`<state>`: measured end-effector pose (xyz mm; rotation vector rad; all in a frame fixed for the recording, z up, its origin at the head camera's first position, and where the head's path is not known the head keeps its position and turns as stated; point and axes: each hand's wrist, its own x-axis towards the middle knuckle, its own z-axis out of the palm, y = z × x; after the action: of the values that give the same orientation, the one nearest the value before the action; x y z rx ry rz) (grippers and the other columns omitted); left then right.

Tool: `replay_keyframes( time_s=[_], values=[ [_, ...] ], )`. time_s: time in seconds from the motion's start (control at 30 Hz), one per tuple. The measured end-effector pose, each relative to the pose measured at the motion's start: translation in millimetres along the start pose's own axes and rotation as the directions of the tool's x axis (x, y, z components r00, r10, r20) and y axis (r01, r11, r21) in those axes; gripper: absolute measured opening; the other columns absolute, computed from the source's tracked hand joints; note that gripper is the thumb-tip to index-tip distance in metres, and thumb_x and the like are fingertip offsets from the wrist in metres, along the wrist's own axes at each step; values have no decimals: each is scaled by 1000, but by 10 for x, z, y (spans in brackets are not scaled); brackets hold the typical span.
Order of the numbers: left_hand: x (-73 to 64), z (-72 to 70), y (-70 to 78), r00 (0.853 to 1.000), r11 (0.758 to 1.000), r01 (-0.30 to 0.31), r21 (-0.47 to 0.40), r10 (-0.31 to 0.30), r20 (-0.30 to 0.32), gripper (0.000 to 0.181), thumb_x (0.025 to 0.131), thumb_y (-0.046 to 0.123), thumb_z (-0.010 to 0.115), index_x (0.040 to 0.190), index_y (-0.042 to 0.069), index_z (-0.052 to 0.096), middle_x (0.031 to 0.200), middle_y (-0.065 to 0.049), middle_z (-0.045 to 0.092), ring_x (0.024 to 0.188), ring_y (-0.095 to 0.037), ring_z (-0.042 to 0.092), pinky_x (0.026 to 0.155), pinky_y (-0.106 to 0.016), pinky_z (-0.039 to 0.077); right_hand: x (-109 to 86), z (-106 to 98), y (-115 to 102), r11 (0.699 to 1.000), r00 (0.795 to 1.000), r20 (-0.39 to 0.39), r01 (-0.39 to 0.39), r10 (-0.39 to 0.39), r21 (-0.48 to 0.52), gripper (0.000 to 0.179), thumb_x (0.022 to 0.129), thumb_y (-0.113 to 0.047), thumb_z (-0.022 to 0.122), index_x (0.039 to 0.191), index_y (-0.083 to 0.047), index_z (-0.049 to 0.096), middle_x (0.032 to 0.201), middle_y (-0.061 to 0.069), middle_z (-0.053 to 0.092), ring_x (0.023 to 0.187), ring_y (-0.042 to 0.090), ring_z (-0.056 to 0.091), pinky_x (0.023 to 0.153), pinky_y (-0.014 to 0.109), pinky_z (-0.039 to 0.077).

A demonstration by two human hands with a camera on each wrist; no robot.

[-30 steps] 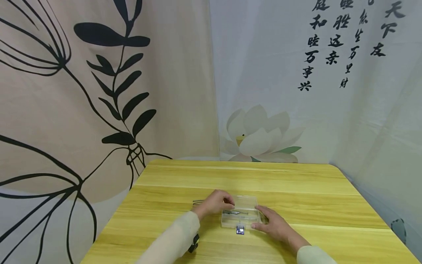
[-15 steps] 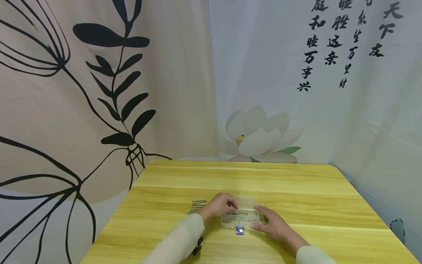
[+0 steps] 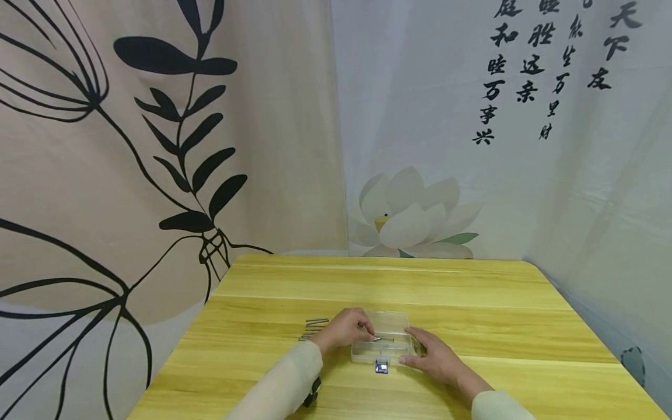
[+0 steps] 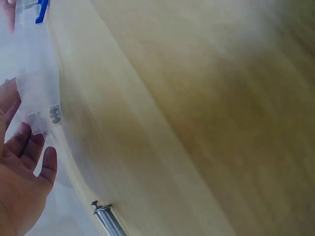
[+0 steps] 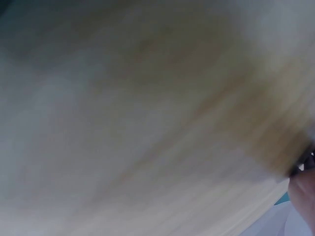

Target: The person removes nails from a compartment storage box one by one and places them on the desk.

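The left hand partly hides metal pieces in a clear box.

Clear plastic box, shiny metal pins, wood-grained tabletop.

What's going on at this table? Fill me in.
A person is working over a clear plastic box on a wooden table. The left hand appears to pinch a thin metal piece at the box, while the right hand holds the box's right end. The lid is open at the back, and a blue latch is at the front. Several metal rods lie on the table, left of the box.
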<state>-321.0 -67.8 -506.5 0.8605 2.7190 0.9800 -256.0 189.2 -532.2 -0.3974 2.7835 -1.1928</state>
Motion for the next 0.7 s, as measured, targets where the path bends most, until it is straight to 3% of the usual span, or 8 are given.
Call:
replay_keyframes(
  time_s=[0.33,0.7],
  values=[
    [22,-5,-43,1000,1000,-15,7,14,19,3,83,11,81,83,14,80,85,11,58,80,-3,51,74,-22,45,-3,3,-5,1000,1000,-2,11,-11,5,81,83,-45,78,147,-6,47,148,26,42,135,49,36,106,65,28],
    [63,-50,-84,990,975,-123,186,108,90,6,84,20,81,86,14,82,88,11,56,82,-3,50,77,-20,44,-2,6,-6,999,1000,-6,24,-24,-22,80,83,-45,78,146,-6,47,147,26,43,134,49,38,106,64,29]
  ],
)
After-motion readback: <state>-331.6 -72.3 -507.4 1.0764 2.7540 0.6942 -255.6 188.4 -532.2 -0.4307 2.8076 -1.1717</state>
